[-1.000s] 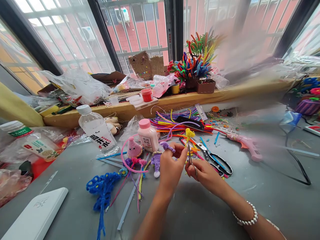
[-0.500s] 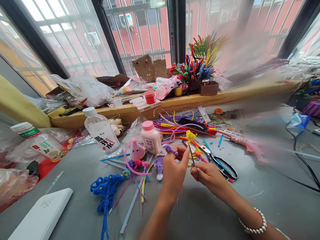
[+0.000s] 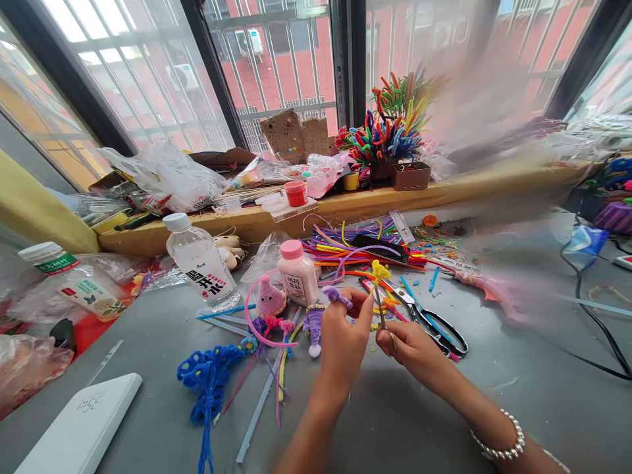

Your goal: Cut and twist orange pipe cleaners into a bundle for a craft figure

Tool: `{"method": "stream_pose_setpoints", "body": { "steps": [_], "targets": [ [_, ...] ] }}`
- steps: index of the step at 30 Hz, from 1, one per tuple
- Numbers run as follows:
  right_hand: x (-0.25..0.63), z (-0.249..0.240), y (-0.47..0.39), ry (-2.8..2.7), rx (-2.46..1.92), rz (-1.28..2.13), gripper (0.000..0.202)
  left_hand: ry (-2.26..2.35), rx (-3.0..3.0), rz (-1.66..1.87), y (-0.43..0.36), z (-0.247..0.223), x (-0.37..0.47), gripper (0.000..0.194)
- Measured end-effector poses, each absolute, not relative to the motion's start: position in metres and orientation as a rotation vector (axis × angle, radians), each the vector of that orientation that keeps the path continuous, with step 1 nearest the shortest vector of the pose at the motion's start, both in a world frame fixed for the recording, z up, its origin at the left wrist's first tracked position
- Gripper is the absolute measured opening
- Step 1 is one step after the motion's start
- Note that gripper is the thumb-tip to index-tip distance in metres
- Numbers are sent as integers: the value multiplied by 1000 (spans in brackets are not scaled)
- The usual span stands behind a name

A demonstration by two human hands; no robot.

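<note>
My left hand (image 3: 345, 339) is closed, its thumb and fingertips pinched just below a small yellow fuzzy piece (image 3: 380, 270). A curled purple fuzzy strip (image 3: 338, 296) lies along its index finger. With closed fingers my right hand (image 3: 407, 345) grips slim silver tweezers (image 3: 379, 304), whose tips reach up to the yellow piece. Where the yellow piece is pinched is partly hidden. Black-handled scissors (image 3: 437, 322) lie behind my right hand. Left of my left hand are a purple crocheted-looking figure (image 3: 313, 327) and a pink figure with a pointed top (image 3: 271, 296).
A blue fuzzy piece (image 3: 210, 375) lies at the left, near a white power bank (image 3: 81, 421). A clear water bottle (image 3: 201, 266) and a pink-capped bottle (image 3: 297, 273) stand behind. Colourful pipe cleaners (image 3: 345, 247) are heaped below the sill. A black cable (image 3: 600, 319) runs at right.
The yellow piece and the tweezers have shifted very slightly to the right. Both hands keep nearly the same pose.
</note>
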State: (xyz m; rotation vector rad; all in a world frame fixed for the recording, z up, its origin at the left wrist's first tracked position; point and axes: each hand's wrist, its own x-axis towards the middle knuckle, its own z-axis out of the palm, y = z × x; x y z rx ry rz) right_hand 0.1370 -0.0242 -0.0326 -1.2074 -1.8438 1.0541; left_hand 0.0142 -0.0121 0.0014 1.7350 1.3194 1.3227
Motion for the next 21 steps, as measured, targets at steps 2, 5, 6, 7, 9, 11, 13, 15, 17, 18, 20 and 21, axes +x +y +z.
{"method": "stream_pose_setpoints", "body": {
  "steps": [2,5,6,7,9,11,13,15,17,18,20,21],
  "targets": [
    [137,-32,-24,-1854,-1203,1054,59,1323,1735,1319,-12,2,14,15],
    [136,-31,-24,-1866,-1206,1040,60,1326,1726,1314,-13,3,15,15],
    [136,-30,-24,-1865,-1214,1035,60,1323,1720,1316,-14,4,15,15],
    [136,-29,-25,-1863,-1223,1031,60,1318,1716,1320,-14,4,15,15],
    [136,-28,-25,-1857,-1247,1025,60,1301,1711,1331,-14,4,15,15],
    [136,-27,-25,-1853,-1264,1016,60,1292,1706,1337,-14,4,15,15],
    [136,-28,-25,-1846,-1274,1002,60,1298,1699,1338,-13,4,15,14],
    [137,-28,-25,-1837,-1279,999,59,1305,1696,1334,-13,4,15,15],
    [136,-29,-24,-1839,-1267,1006,59,1299,1697,1332,-13,4,15,15],
    [136,-29,-24,-1842,-1258,1009,58,1290,1700,1330,-13,3,15,15],
    [136,-28,-24,-1845,-1245,1002,59,1274,1711,1318,-13,3,15,14],
    [136,-28,-24,-1843,-1247,994,58,1268,1718,1310,-14,3,15,14]
  ]
}}
